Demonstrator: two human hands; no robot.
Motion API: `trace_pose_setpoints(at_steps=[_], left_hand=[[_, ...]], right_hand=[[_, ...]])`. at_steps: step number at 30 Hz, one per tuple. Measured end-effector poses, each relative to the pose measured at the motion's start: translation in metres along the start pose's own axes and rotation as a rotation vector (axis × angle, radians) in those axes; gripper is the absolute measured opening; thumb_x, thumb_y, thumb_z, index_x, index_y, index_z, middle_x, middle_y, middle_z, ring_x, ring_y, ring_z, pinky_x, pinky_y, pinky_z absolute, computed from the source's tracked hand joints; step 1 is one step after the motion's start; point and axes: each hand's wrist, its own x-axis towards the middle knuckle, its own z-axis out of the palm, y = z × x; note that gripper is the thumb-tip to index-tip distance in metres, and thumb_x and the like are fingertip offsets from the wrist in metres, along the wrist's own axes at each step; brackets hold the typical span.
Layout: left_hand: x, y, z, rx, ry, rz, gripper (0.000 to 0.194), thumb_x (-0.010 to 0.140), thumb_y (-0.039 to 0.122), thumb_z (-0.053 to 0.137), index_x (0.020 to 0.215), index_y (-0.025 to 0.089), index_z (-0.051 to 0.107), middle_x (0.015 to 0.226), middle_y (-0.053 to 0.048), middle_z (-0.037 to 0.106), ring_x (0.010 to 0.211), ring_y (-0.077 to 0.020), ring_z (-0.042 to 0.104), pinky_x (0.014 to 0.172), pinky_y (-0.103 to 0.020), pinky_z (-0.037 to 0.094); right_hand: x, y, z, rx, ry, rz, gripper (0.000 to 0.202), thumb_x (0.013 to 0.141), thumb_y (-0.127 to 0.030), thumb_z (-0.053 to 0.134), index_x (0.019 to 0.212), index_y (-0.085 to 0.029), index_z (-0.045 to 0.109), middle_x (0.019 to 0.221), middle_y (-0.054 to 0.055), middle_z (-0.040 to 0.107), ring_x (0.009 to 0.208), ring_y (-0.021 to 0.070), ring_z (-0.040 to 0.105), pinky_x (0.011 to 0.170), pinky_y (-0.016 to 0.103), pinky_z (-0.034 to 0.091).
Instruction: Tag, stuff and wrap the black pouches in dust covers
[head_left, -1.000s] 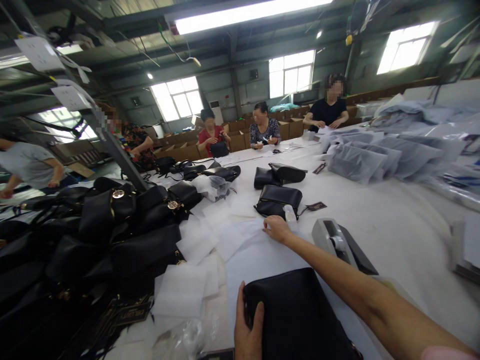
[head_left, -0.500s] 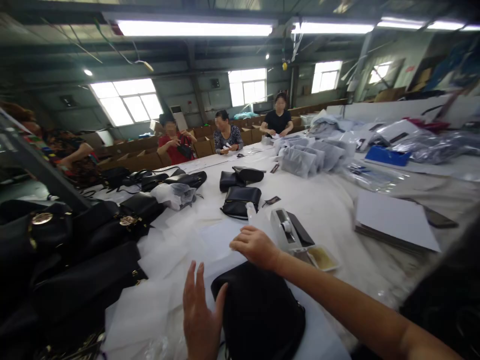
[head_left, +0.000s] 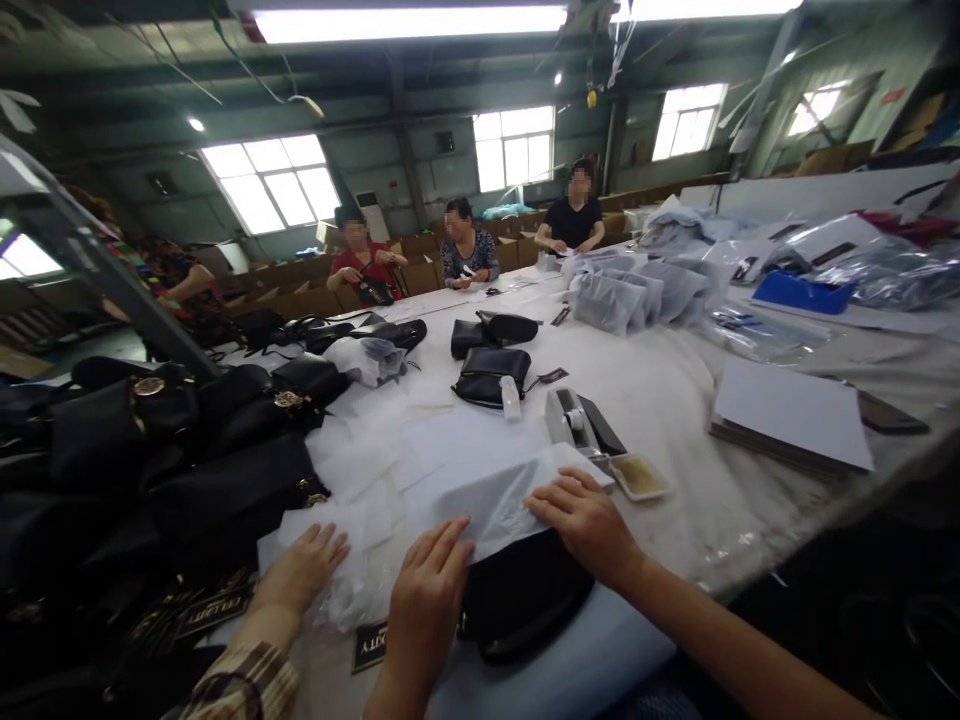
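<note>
A black bag lies at the near edge of the table, its far part covered by thin white paper. My left hand is at the bag's left side, fingers together and closed on the paper's left edge. On the right, my right hand has bent fingers pressed together on the paper's right part, above the bag. A black tag with gold lettering sits just left of my left wrist.
Another person's hand with a plaid sleeve rests on white sheets at left. Black bags are heaped behind it. A tape dispenser, a small tray and stacked boards stand right. Three people sit across the table.
White paper now covers the bag's far part. My left hand has closed at its edge, and my right hand has moved right and nearer. Another person's hand has appeared at left.
</note>
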Motion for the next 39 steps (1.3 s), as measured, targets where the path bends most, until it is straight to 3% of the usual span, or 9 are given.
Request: trace_pose_setpoints(at_steps=[2,6,11,19,39], left_hand=[[-0.007,0.004,0.006,-0.014,0.007,0.004,0.02,0.091,0.011,0.051,0.097,0.022,0.067,0.122,-0.005,0.07,0.111,-0.0253,0.066,0.093,-0.039,0.055],[-0.014,0.009,0.015,-0.036,0.012,-0.008,0.022,0.092,0.009,0.049,0.101,0.021,0.066,0.13,-0.007,0.065,0.122,-0.0246,0.059,0.1,-0.039,0.052],[-0.017,0.016,0.024,-0.087,0.018,-0.002,0.023,0.092,0.009,0.048,0.104,0.02,0.064,0.13,-0.008,0.065,0.124,-0.0244,0.058,0.102,-0.041,0.052],[-0.02,0.021,0.032,-0.126,0.075,-0.024,0.017,0.095,0.013,0.046,0.101,0.019,0.061,0.124,-0.009,0.069,0.117,-0.0239,0.063,0.095,-0.039,0.058],[-0.018,0.031,0.023,-0.152,0.011,-0.074,0.017,0.092,0.007,0.049,0.099,0.019,0.06,0.127,-0.01,0.067,0.122,-0.0222,0.06,0.099,-0.038,0.056]], right_hand=[[-0.012,0.003,0.002,-0.002,0.007,0.024,0.027,0.096,-0.016,0.049,0.109,-0.027,0.07,0.099,0.002,0.075,0.089,0.0182,0.064,0.104,0.044,0.039],[-0.035,0.008,0.011,0.03,0.005,0.006,0.034,0.096,-0.012,0.046,0.115,-0.029,0.069,0.113,0.002,0.073,0.109,0.0195,0.064,0.11,0.046,0.037],[-0.053,0.016,0.022,0.055,0.007,0.018,0.043,0.094,-0.006,0.041,0.124,-0.025,0.064,0.122,0.004,0.07,0.116,0.0187,0.062,0.108,0.044,0.043],[-0.054,0.016,0.024,0.056,0.004,0.008,0.046,0.091,-0.005,0.042,0.126,-0.024,0.063,0.125,0.006,0.068,0.115,0.0189,0.064,0.099,0.037,0.052],[-0.059,0.016,0.024,0.071,0.034,0.003,0.042,0.091,-0.006,0.041,0.123,-0.02,0.063,0.125,0.007,0.068,0.113,0.0216,0.064,0.095,0.04,0.055]])
